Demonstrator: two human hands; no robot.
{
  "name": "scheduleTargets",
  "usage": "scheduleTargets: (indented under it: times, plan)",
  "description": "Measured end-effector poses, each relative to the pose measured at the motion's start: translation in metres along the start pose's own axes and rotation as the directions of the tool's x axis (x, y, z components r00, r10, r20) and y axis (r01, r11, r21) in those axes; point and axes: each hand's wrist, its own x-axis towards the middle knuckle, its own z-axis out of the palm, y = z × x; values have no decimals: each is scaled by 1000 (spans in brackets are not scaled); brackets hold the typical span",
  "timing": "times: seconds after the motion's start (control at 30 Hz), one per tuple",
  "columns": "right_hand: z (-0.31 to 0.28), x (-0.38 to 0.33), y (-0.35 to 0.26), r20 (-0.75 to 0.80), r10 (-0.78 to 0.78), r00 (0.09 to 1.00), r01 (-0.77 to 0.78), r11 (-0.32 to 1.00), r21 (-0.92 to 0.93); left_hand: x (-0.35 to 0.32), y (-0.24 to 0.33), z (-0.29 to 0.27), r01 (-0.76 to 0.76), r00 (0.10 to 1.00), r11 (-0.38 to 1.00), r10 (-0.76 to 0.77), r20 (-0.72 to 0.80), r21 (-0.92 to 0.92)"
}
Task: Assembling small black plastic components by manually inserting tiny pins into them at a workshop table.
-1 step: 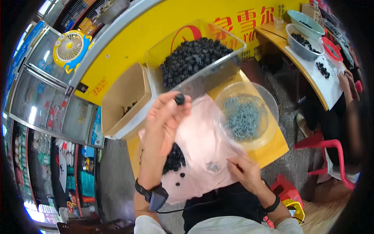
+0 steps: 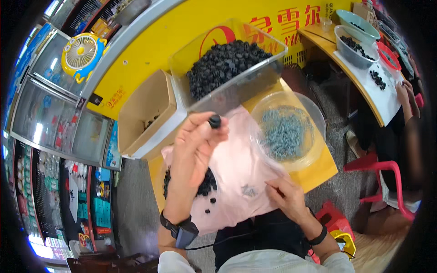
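Observation:
My left hand point(image 2: 196, 141) is raised over the pink cloth point(image 2: 236, 159), fingertips closed on a small round black knob point(image 2: 215, 121). My right hand point(image 2: 287, 196) is low over the cloth's right side, thumb and fingertips drawn together; anything between them is too small to make out. Just left of those fingertips lies a little heap of silver screws point(image 2: 248, 190). Under my left forearm, a pile of black knobs point(image 2: 207, 184) is partly hidden, with a few loose ones beside it. A clear round tub point(image 2: 314, 157) to the right holds many grey screws point(image 2: 284, 134).
Behind the cloth stands a clear bin point(image 2: 255, 84) heaped with black knobs. Left of it is an open cardboard box point(image 2: 136, 111). At far right, another person's hands point(image 2: 405, 95) are over a table point(image 2: 389, 107) with bowls. A red plastic chair point(image 2: 387, 168) stands at right.
My left hand has shifted slightly right and down with the black knob still in its fingers. My right hand has barely moved.

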Motion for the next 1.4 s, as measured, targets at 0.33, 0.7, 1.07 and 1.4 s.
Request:
scheduleTargets:
  times: [0.33,0.7,1.07,1.4]
  plan:
    - [-6,19,-41,-63,7,998,2,990,143,-70,-31,8,94,991,966,-115,-75,-239]
    - [-2,55,-107,-180,-230,956,273,921,277,-92,-37,15,83,988,967,-111,-104,-240]
    - [4,59,-100,-164,-345,924,376,896,235,-98,-34,18,90,992,964,-108,-59,-250]
    - [0,58,-94,-188,-442,877,473,865,171,-100,-37,15,114,988,970,-134,-82,-214]
